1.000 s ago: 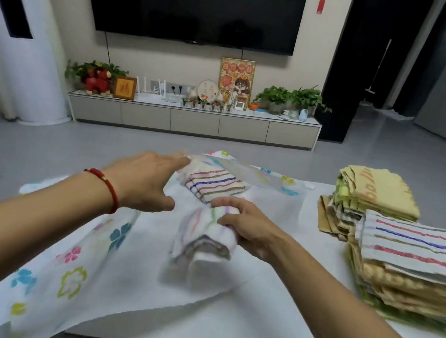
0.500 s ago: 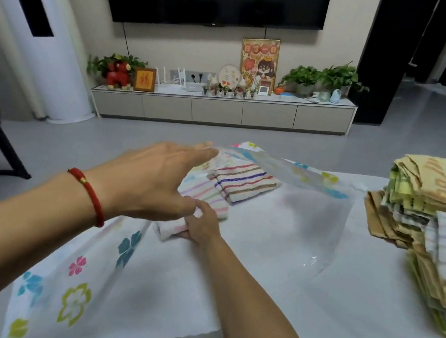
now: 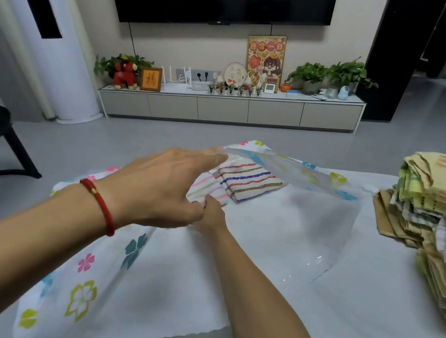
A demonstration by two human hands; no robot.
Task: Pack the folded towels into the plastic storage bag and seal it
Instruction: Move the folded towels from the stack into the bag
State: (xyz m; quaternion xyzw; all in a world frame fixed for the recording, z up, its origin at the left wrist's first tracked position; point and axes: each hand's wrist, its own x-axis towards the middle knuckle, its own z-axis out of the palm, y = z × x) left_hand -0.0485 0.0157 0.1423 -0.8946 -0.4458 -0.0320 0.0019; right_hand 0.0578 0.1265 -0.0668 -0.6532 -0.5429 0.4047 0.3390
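White tabletop [image 3: 366, 325] fills the near field, with a TV console along the far wall. The bag [image 3: 279, 228], clear with flower print, lies flat across the table, mouth toward the near side.

Change: one second ago the right hand [image 3: 212, 217] held a folded towel [image 3: 206, 192] outside the bag, near centre. Now the right forearm runs inside the bag, and that towel sits deep at the far end, touching a second striped towel [image 3: 249, 180] on its right. The view has also swung left. Judgement: the second towel is nearly placed; most of the load is not yet packed.

Left hand [image 3: 165, 188] lies palm down over the upper film, fingers extended and slightly spread; it appears to lift the film by its edge, but the grip point is not visible. Right-hand fingers are curled at the towel's near edge; whether they grip or merely push cannot be told.

Stack [image 3: 441, 234] of remaining towels stands at the right, cut off by the frame. The seal strip cannot be made out.
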